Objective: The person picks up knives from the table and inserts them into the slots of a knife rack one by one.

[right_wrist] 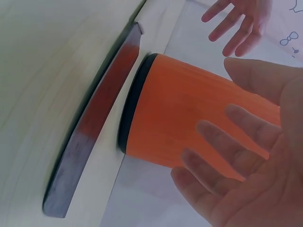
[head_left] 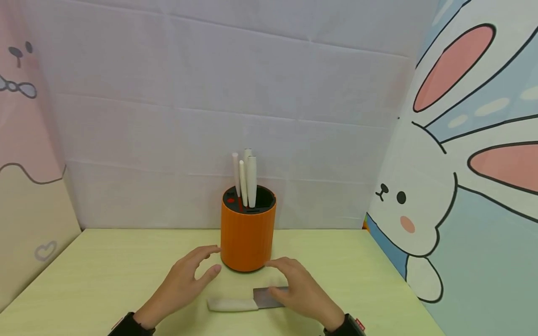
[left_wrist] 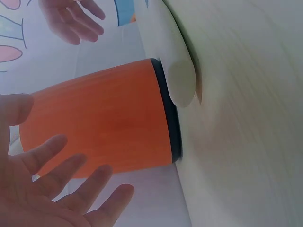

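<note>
An orange knife block (head_left: 247, 240) with a black top stands upright near the back wall, several white-handled knives (head_left: 251, 182) upright in it. In front of it a cleaver lies flat on the table, its white handle (head_left: 233, 305) to the left and its grey blade (head_left: 269, 297) to the right. My left hand (head_left: 185, 279) is at the block's left side, fingers spread. My right hand (head_left: 300, 289) is at its right side and covers part of the blade in the head view. Both wrist views show bare palms (left_wrist: 42, 184) facing the block, holding nothing.
The pale wooden table (head_left: 105, 270) ends at a white cloth wall (head_left: 176, 140) behind the block. A rabbit-printed panel (head_left: 475, 252) borders the right side, and a pink and cream panel (head_left: 29, 224) the left. Both wrists wear black bands.
</note>
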Demonstrator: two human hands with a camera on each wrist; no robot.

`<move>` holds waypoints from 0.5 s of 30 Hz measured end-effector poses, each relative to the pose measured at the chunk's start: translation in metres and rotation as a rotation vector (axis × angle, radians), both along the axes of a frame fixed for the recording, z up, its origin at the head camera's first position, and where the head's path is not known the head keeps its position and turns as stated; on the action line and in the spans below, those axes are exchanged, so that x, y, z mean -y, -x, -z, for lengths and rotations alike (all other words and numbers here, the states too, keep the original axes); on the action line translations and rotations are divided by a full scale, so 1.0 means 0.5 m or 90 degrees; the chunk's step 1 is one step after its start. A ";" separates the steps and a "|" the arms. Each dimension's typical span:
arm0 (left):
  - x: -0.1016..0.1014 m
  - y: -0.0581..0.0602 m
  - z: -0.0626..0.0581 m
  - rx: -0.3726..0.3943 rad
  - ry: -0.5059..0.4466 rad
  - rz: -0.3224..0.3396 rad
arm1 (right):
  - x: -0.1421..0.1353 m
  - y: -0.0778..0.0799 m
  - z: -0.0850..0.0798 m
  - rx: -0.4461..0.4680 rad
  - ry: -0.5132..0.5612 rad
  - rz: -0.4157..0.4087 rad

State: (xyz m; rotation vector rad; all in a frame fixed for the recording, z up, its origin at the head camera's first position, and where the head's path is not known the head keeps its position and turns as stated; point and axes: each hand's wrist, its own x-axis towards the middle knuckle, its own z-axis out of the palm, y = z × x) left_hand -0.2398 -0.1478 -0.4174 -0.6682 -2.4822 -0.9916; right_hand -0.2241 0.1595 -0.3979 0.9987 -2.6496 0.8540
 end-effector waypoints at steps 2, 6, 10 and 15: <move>0.003 -0.001 -0.001 -0.003 -0.001 -0.001 | 0.010 0.000 -0.004 0.004 -0.004 -0.017; 0.005 -0.001 -0.004 -0.006 -0.002 -0.008 | 0.037 0.004 -0.015 0.011 -0.038 -0.056; 0.006 -0.002 -0.008 -0.008 -0.006 -0.014 | 0.066 0.009 -0.020 0.009 -0.104 -0.078; 0.008 -0.005 -0.011 -0.008 -0.006 -0.015 | 0.101 0.018 -0.016 0.004 -0.163 -0.095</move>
